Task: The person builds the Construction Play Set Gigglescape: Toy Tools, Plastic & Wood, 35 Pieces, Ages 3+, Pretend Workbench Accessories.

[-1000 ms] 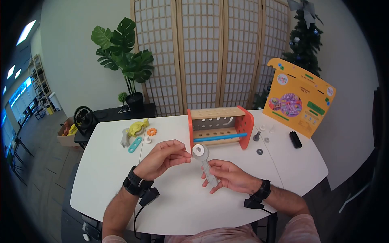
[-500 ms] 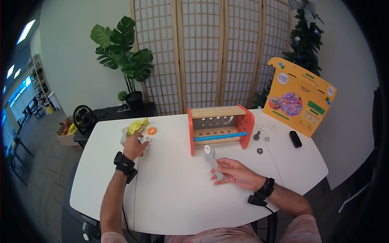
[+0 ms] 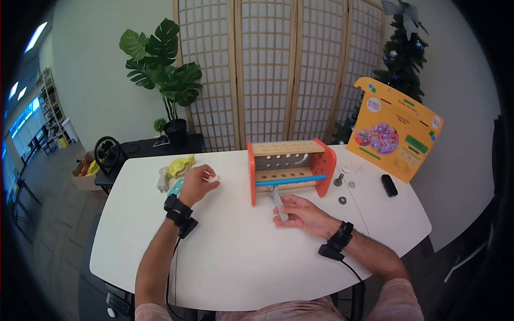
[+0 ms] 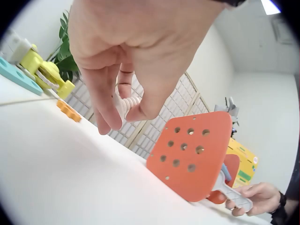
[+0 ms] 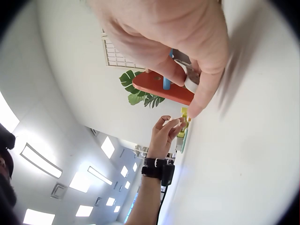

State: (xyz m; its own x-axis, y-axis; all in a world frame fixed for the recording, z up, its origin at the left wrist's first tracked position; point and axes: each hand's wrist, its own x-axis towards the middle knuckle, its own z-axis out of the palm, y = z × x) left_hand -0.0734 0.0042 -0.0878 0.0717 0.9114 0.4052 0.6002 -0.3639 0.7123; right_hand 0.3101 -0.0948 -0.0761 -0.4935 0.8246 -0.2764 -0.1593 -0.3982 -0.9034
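Observation:
My left hand (image 3: 197, 184) pinches a small white toy screw (image 4: 131, 102) with a ribbed shank, held above the left part of the table. My right hand (image 3: 310, 216) grips the handle of a grey toy wrench (image 3: 279, 206), in front of a wooden toy toolbox (image 3: 286, 150). The wrench's head overlaps the toolbox's lower front in the head view. The toolbox has red end panels (image 4: 213, 136) with holes and a blue bar (image 3: 292, 181) across the front. Beside my left hand lie a teal perforated strip (image 4: 18, 77), a yellow toy piece (image 3: 179, 166) and an orange gear (image 4: 69, 111).
Right of the toolbox are a grey bolt (image 3: 339, 180), a dark grey washer-like ring (image 3: 342, 200) and several small white pieces. A black object (image 3: 389, 185) lies near the right edge, below an upright orange box (image 3: 399, 120). A light grey piece (image 3: 162, 180) lies far left.
My left hand reached out to the left, took the white screw from the table and moved back slightly right with it. My right hand moved the wrench forward, close to the toolbox.

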